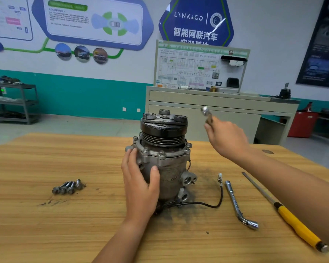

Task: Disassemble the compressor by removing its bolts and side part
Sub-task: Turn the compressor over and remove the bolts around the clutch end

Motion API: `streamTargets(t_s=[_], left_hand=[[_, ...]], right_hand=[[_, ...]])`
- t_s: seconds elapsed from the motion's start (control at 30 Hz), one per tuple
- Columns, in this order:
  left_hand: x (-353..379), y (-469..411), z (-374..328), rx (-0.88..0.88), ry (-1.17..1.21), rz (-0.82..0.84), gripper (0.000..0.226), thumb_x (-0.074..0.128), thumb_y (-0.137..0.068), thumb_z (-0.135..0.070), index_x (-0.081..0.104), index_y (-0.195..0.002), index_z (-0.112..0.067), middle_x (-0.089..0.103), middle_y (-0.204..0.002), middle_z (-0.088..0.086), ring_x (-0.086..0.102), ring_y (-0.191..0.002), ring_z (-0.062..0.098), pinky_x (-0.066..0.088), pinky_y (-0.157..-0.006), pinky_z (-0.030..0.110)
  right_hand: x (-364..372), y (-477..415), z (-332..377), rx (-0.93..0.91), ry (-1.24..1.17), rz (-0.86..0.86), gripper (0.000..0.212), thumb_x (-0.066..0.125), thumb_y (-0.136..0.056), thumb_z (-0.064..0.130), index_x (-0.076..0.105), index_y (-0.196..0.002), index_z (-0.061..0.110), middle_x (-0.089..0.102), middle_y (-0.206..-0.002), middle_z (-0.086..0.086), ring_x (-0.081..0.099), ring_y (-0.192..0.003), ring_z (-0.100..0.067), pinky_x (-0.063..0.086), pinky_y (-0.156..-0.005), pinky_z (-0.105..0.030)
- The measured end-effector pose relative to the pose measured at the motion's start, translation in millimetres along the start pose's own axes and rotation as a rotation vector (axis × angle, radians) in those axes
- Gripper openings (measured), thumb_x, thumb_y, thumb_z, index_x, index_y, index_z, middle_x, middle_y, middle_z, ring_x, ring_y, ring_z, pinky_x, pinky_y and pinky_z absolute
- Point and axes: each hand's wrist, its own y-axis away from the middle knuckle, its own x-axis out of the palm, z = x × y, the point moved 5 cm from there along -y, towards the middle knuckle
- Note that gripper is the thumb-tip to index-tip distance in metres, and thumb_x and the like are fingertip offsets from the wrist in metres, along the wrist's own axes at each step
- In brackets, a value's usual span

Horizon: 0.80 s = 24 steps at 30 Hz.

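The grey compressor (171, 168) stands upright on the wooden table (65, 224), its black pulley on top. Several bolts still sit in its upper flange. My left hand (139, 179) holds the body from the left, thumb on the front. My right hand (226, 137) is raised to the right of the pulley and pinches a bolt (206, 112) that points up and away; it looks blurred. Several removed bolts (67, 186) lie in a small pile on the table to the left.
An L-shaped socket wrench (237, 204) and a yellow-handled screwdriver (292, 219) lie on the table at the right. The compressor's black cable (217, 198) loops across the table toward them. Dark grime marks the wood around the base. A grey cabinet (235, 109) stands behind.
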Motion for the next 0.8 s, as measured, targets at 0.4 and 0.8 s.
streamTargets(t_s=[0.4,0.8], left_hand=[[-19,-14,14,-0.114,0.030,-0.057,0.078,0.065,-0.083,-0.031,0.021,-0.146,-0.020,0.025,-0.147,0.000,0.025,-0.136,0.013,0.025,-0.113,0.039],[-9,-7,4,-0.038,-0.030,0.004,0.067,0.039,-0.084,-0.041,0.026,-0.144,-0.015,0.025,-0.148,0.002,0.022,-0.136,0.007,0.019,-0.114,0.034]], right_hand=[[-25,57,8,-0.115,0.194,0.328,0.027,0.032,-0.099,0.024,0.042,-0.124,0.026,0.050,-0.071,0.005,0.051,-0.063,-0.012,0.044,-0.054,-0.028],[-51,65,60,-0.310,0.620,0.490,0.039,0.042,-0.092,-0.002,0.036,-0.131,0.000,0.028,-0.063,0.000,0.043,-0.068,-0.020,0.037,-0.061,-0.028]])
